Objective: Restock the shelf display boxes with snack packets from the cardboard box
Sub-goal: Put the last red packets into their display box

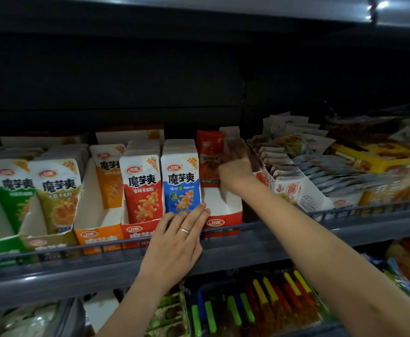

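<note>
Left hand [175, 242], lower centre, lies flat with fingers straight. Its fingertips touch the foot of the blue packet [181, 188] and the front of that packet's box, steadying it over the shelf rail [272, 235].

Just right of it is the red box [223, 222], nearly empty, with white card showing inside.

Further back, centre right, the right hand [235, 171] grips the red packet [210, 156] by its right edge. Motion blur smears the fingers. The packet stands upright at the back of the red box.

The cardboard box is not in view.

Handling, judged:
- The packet is a light, thin, floppy foil sachet with a slick film surface.
- It will likely bend or slump if left alone in the box.
- Best hold is a pinch on a sealed side or top edge, not the soft middle.
- Set it down upright against the back wall.
</note>
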The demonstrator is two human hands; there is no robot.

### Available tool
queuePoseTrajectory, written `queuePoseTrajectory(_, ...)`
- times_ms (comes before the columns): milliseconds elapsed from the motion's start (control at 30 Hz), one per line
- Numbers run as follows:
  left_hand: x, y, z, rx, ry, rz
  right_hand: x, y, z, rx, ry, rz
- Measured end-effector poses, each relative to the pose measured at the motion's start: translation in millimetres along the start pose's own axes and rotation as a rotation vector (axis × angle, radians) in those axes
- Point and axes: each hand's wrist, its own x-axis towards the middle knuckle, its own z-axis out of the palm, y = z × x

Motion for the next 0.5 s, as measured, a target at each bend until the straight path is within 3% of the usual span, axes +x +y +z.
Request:
queuePoseTrajectory(100,0.1,-0.1,-0.3,0.003,-0.007,-0.002,-2.0,0.0,-0.2,0.067,0.083,-0.053)
queuePoseTrajectory(300,0.1,0.2,-1.1,0.010,-0.010,-0.006,-4.2,1.5,-0.1,0.166,0.089,-0.087)
queuePoseTrajectory(433,-1.0,0.6,-0.2,0.021,-0.012,-0.007,-8.3,9.1,-3.7,0.702,0.036,-0.058)
queuePoseTrajectory(500,-1.5,0.4,-0.5,0.030,-0.010,-0.007,-14.9,13.6,-4.3,0.830,0.054,-0.096)
